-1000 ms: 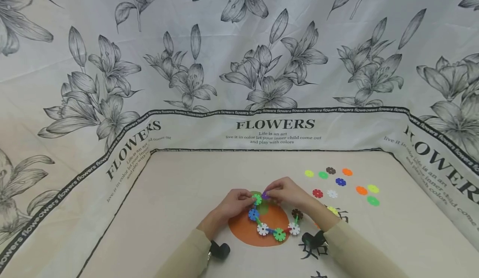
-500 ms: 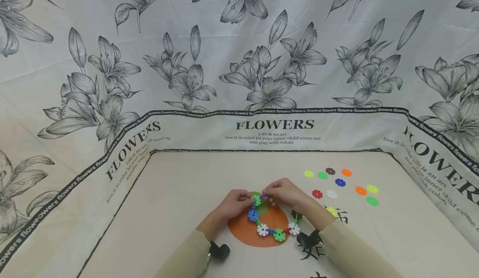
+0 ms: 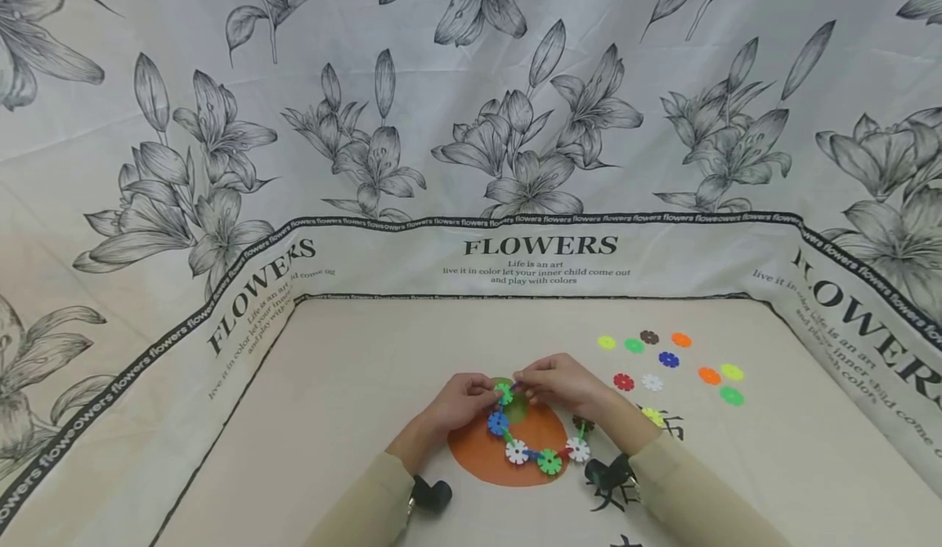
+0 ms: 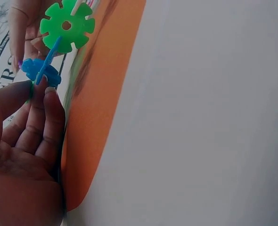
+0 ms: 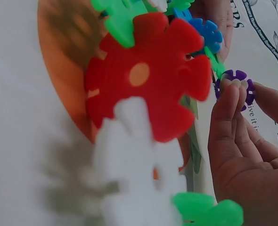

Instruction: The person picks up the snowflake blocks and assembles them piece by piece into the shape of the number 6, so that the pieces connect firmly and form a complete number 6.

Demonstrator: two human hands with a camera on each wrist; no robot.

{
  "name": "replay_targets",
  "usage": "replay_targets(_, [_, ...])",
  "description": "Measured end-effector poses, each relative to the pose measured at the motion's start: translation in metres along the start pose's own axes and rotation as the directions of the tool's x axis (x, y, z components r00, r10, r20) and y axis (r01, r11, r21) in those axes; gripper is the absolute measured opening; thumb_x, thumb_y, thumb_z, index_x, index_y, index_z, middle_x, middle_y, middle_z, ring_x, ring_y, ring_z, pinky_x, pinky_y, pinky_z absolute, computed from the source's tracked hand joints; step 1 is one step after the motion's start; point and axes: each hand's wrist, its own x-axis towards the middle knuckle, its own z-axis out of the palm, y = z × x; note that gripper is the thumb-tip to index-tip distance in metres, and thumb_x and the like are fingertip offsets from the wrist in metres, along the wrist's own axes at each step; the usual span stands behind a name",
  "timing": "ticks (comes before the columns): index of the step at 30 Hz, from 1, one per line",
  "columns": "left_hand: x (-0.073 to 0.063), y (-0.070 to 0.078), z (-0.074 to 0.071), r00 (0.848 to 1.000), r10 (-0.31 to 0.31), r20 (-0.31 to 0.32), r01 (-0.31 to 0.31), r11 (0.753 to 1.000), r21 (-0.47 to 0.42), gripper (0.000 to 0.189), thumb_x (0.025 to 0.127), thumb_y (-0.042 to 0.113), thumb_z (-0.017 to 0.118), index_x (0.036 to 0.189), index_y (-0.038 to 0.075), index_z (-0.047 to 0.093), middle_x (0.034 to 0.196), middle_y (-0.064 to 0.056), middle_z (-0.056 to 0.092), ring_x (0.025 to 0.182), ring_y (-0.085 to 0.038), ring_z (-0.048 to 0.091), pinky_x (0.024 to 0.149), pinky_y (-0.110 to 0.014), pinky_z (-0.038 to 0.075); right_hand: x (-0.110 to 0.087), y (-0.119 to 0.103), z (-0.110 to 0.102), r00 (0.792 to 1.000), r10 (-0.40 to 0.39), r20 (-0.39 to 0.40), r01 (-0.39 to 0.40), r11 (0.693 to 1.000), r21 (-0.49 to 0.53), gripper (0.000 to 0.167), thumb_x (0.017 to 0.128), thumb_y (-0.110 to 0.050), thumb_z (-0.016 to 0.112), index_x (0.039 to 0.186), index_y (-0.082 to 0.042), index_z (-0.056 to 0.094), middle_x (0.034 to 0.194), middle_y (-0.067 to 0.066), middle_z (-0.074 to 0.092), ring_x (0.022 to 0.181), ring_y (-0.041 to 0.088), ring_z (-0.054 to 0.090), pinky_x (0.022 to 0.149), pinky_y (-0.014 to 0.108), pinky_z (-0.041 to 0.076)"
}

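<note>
A chain of notched plastic discs makes an unclosed curve above the orange printed shape; I cannot tell how much of it rests there. At the far-left edge of this orange shape, the left hand pinches the green end disc between thumb and fingers. Near the far edge, the right hand holds the purple disc in its fingertips, edge against the green one. Whether their slots are engaged, I cannot tell.

In my judgement, the purple disc can slip if the two slots are not in line, because the grip covers only a small part of it. If the push is too strong, the blue disc just beside could turn or come loose. The black wrist camera at the near-right edge of the orange shape is close to the chain's other side, so a low wrist may catch the brown disc.

Beyond and right of the orange shape, loose discs lie scattered on the tabletop.
</note>
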Motion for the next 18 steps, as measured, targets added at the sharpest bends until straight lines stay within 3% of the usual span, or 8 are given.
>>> replay_targets(9, [-0.0005,-0.0002,-0.0001,1.000,-0.003,-0.011,0.003,1.000,0.007,0.017,0.099,0.021,0.069,0.103,0.005,0.072,0.087,-0.003,0.074,0.083,-0.015,0.066,0.086,-0.031,0.054,0.0024,0.0046,0.0023,0.998,-0.055,-0.033,0.051,0.994,-0.100,0.033,0.104,-0.019,0.060,0.110,0.011,0.072,0.096,0.019,0.074,0.078,0.018,0.063,0.076,0.029,0.057])
replay_targets(18, [-0.0002,-0.0006,-0.0002,1.000,-0.003,-0.010,0.003,1.000,-0.006,0.017,0.100,0.021,0.068,0.104,0.004,0.072,0.088,-0.004,0.074,0.083,-0.014,0.065,0.085,-0.029,0.053,-0.0011,0.0067,0.0011,0.991,-0.111,0.070,0.121,0.980,-0.158,0.031,0.104,-0.018,0.061,0.115,0.009,0.071,0.105,0.023,0.075,0.096,0.035,0.072,0.084,0.041,0.059])
